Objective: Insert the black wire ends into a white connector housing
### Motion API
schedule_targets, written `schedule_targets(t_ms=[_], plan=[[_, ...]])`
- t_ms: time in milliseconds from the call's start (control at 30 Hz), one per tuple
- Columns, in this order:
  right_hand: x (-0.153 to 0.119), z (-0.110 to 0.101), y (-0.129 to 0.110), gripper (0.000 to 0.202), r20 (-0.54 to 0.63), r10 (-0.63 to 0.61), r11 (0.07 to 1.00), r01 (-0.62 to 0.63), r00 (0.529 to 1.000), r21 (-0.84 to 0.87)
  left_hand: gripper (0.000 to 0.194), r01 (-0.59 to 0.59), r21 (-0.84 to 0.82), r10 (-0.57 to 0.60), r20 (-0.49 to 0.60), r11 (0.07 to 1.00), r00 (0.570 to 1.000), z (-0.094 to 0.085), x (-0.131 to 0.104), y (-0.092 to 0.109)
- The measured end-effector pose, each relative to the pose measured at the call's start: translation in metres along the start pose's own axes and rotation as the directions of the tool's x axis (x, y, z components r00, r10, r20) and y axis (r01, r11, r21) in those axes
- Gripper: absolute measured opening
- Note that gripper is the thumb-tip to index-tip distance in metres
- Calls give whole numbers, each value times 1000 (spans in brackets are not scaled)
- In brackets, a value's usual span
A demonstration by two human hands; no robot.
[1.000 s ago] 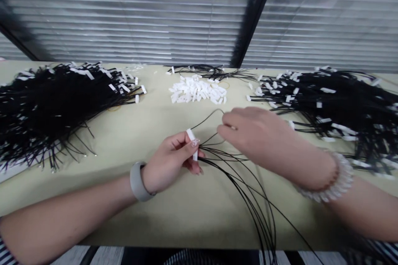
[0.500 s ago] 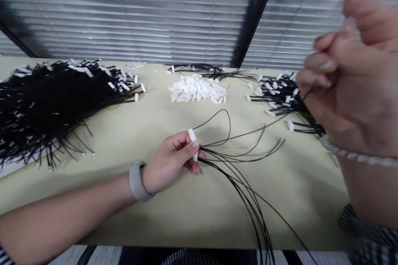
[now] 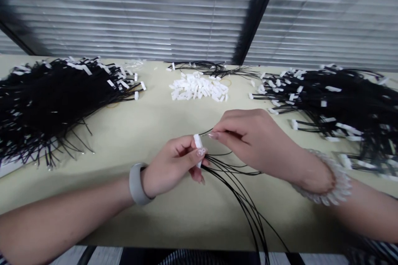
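Over the middle of the table my left hand (image 3: 178, 161) pinches a white plastic connector housing (image 3: 197, 140) between thumb and fingers. Several black wires (image 3: 239, 190) run out of its right side and droop over the table's front edge. My right hand (image 3: 248, 136) is closed, thumb against forefinger, on the end of a thin black wire. That wire's tip points at the upper part of the housing, just right of it; whether it touches I cannot tell.
A heap of loose white housings (image 3: 199, 87) lies ahead, with a thin bundle of black wires (image 3: 214, 67) behind it. Large piles of wired connectors lie at left (image 3: 59, 95) and right (image 3: 336, 103). Window blinds (image 3: 124, 12) stand behind the table (image 3: 149, 124).
My right hand has come down and left from the raised upper right to beside the housing, bringing a wire end close to it. My left hand has barely moved.
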State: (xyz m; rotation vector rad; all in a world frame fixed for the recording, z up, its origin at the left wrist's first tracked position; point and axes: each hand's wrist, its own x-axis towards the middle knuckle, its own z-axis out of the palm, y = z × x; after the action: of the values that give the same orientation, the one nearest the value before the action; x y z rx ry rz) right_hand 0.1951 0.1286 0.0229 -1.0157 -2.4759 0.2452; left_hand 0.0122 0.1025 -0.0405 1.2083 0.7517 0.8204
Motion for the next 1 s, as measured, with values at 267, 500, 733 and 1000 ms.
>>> schedule_targets(t_ms=[267,500,733,1000], plan=[[1,4,1,20,27,-4,1000,4,1000,-19,23,27,78,-26,-15,997,1000,4,0,3],[1,3,1,18,21,-17,999,18,1000,-38,22,36,75,-35,-8,997,999,3,0,3],[-1,2,-1,23,91,6,1000,-3,996,-31,20,41,94,-39,-21,995,999,4,-1,2],[1,2,-3,30,174,56,998,-50,983,-39,20,56,159,-53,-27,986,998,3,-3,0]])
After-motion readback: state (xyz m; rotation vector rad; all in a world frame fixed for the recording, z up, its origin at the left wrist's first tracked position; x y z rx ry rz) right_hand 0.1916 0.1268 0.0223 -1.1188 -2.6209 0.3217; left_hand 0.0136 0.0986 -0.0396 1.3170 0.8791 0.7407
